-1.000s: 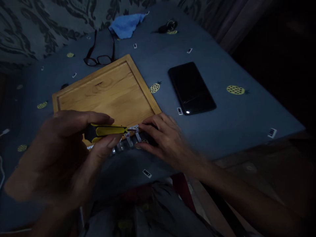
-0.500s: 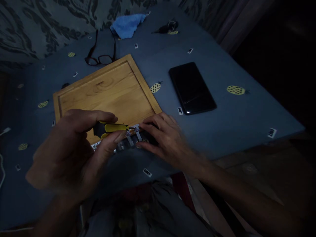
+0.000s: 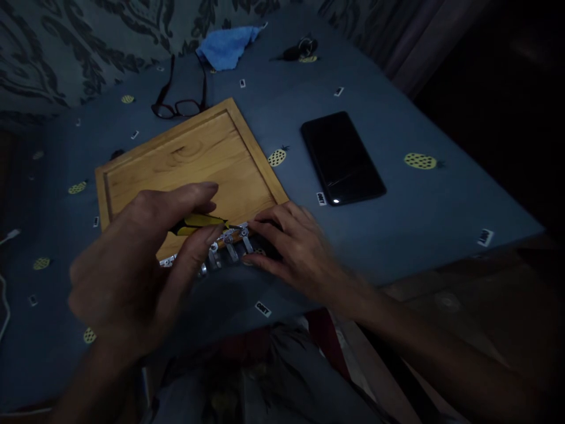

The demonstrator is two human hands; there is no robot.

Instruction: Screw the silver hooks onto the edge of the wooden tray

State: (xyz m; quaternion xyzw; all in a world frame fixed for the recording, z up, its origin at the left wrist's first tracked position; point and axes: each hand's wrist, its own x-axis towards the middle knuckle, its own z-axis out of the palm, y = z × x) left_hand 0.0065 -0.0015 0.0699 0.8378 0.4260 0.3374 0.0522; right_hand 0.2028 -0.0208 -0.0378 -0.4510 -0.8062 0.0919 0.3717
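Left hand (image 3: 141, 265) holds screwdriver (image 3: 198, 224) level, tip pointing right.

Blue pineapple-print table (image 3: 419, 218), wooden board (image 3: 198, 159), black phone (image 3: 342, 158), glasses (image 3: 179, 100), blue cloth (image 3: 227, 46), keys (image 3: 300, 50)

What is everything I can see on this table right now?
table cover: one, blue with pineapple print, under everything
wooden tray: one, light brown, centre left
metal hook strip: one, silvery, at the tray's near edge
screwdriver: one, yellow and black, over the strip
phone: one, black, right of the tray
glasses: one pair, dark, behind the tray
cloth: one, blue, far edge
dark object: one, beside the cloth
left hand: one, bare, holding the screwdriver
right hand: one, bare, gripping the strip's right end
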